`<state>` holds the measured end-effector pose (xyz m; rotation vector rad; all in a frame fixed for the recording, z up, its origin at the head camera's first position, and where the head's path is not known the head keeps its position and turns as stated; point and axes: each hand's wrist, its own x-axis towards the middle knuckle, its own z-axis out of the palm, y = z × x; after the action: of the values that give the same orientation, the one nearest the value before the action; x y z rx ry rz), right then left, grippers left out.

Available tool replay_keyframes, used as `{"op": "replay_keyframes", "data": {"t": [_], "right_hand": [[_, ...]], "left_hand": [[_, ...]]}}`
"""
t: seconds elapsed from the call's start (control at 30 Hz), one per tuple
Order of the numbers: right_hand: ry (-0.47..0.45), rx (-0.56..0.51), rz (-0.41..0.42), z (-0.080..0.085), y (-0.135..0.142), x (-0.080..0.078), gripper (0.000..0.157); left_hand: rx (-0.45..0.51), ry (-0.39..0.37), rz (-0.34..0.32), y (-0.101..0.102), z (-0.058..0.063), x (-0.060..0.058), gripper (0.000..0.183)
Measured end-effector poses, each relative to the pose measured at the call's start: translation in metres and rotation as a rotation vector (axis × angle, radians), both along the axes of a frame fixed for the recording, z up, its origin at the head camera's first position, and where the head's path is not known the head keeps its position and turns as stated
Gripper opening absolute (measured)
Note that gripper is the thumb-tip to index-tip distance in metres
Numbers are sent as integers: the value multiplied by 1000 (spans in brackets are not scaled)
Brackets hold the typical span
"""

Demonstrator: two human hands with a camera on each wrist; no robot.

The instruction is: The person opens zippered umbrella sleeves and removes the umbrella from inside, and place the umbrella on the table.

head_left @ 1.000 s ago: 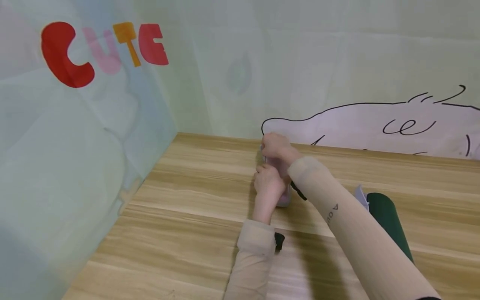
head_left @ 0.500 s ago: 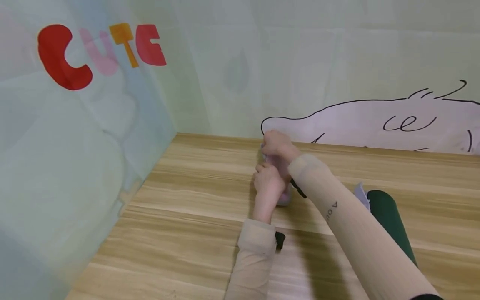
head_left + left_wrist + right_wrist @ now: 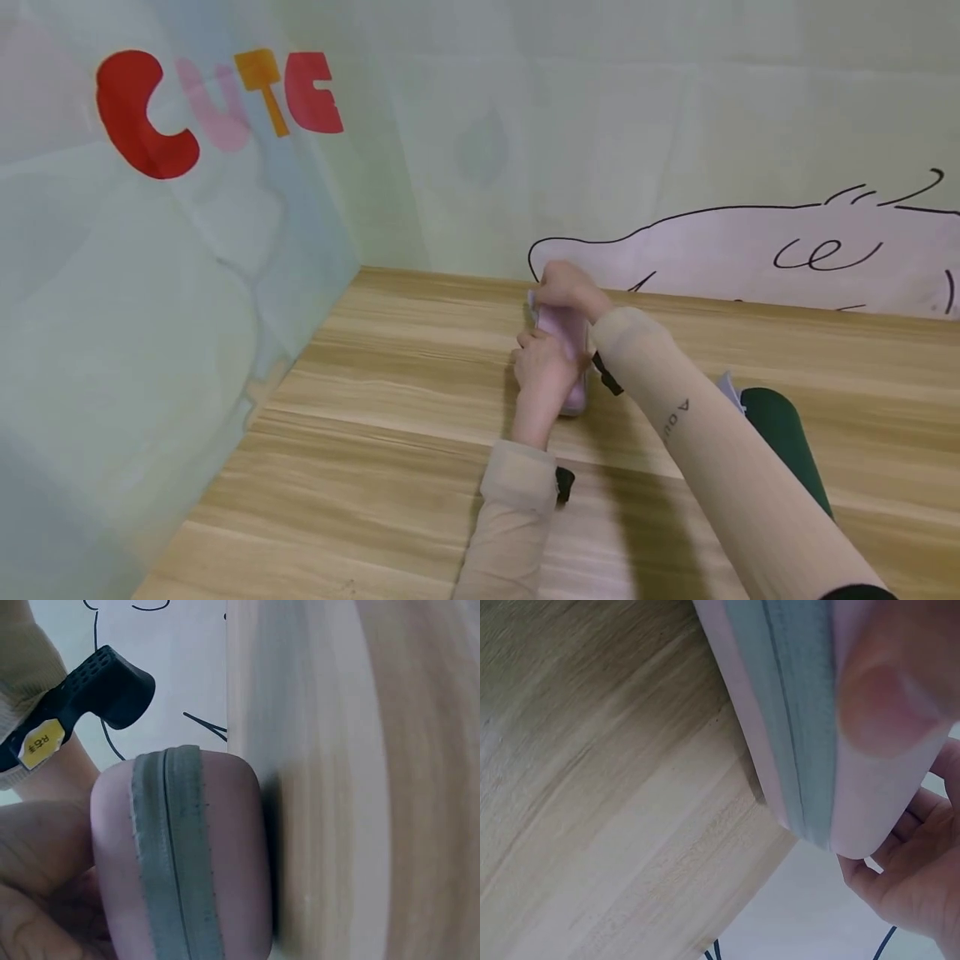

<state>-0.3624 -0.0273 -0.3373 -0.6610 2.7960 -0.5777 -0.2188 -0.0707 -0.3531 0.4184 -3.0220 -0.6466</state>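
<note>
Where the wall sheet (image 3: 127,333) on the left has soft creases, big flat letters (image 3: 150,117) in red, pink and orange spell CUTE. Next comes the table (image 3: 375,400), with light and dark stripes like wood. Over it the left hand (image 3: 545,364) is clamped on the near part of a pink case (image 3: 558,321). Its fingers (image 3: 525,338) go over one side, and what looks like its thumb (image 3: 885,712), blurry, presses the other, maybe so the case cannot slide. The case lies flat on the table, close to the back wall (image 3: 465,167), with its long way pointing at that wall. It has round corners and smooth sides that look firm. A gray zip band (image 3: 196,847) runs along the end and side that show, like a belt with little stitches. The right hand (image 3: 566,286) is curled round the far end, perhaps to steady it; I cannot tell if it pinches a zip pull. Farther right, partly behind the soft tan sleeve (image 3: 720,454), lies a dark green thing (image 3: 780,442), rounded like a roll, with a pale, pointy flap (image 3: 729,390) beside it.
</note>
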Motion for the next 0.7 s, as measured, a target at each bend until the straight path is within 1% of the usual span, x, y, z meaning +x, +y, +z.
{"op": "replay_keyframes", "data": {"t": [0.17, 0.33, 0.4, 0.53, 0.7], "right_hand": [[-10, -37, 28, 0, 3, -1, 35], [-41, -74, 3, -2, 12, -2, 36], [-39, -81, 0, -3, 15, -2, 36], [-20, -81, 4, -2, 19, -3, 35], [-25, -69, -14, -2, 19, -4, 35]], "left_hand": [[-9, 20, 9, 1, 1, 3, 75], [-8, -1, 7, 2, -1, 3, 75], [-7, -6, 9, 2, -1, 3, 76], [-19, -7, 6, 2, -1, 3, 77], [-20, -16, 11, 1, 1, 2, 78]]}}
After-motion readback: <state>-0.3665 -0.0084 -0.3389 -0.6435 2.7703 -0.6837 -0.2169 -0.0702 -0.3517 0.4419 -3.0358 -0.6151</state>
